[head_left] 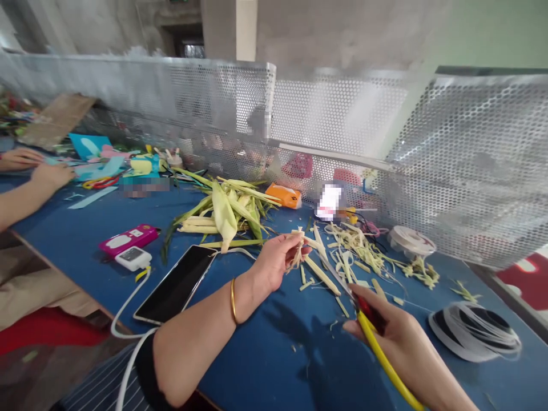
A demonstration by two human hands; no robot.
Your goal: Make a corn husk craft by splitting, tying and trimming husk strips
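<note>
My left hand (280,254) is closed in a pinch around a small tied piece of corn husk (296,262), its pale strips hanging below the fingers. My right hand (398,337) grips a pair of scissors (372,342) with long yellow and red handles. Their silver blades point up and left toward the held husk, apart from it. Beneath the blades, loose husk strips (323,275) lie on the blue table (257,354). A pile of green and cream corn husks (225,214) lies beyond my left hand.
A tablet (177,284), white cable (128,334) and magenta power bank (128,240) lie at left. Husk scraps (359,248), a white spool (411,240) and a thread reel (473,331) are at right. Perforated metal panels (334,114) edge the back. Another person's hands (53,174) work far left.
</note>
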